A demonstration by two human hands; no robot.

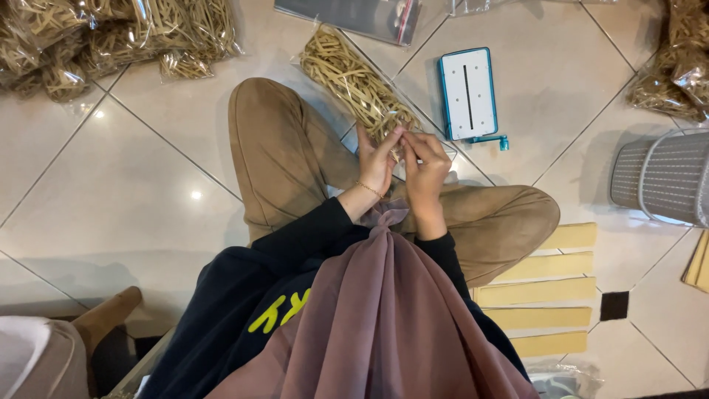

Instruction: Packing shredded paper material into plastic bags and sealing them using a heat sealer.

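Both hands pinch rubber bands over the lap.

The rubber bands (401,140) sit pinched between the closed fingers of the left hand (378,164) and right hand (426,168), just above an open bag of bands (353,80) on the floor (111,185), kept close for reach; a blue-edged board (467,93) lies nearby.

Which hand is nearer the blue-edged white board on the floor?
Right. The right hand is just below and left of the board, near its blue corner piece. The left hand sits further left, over the clear bag of tan strips.
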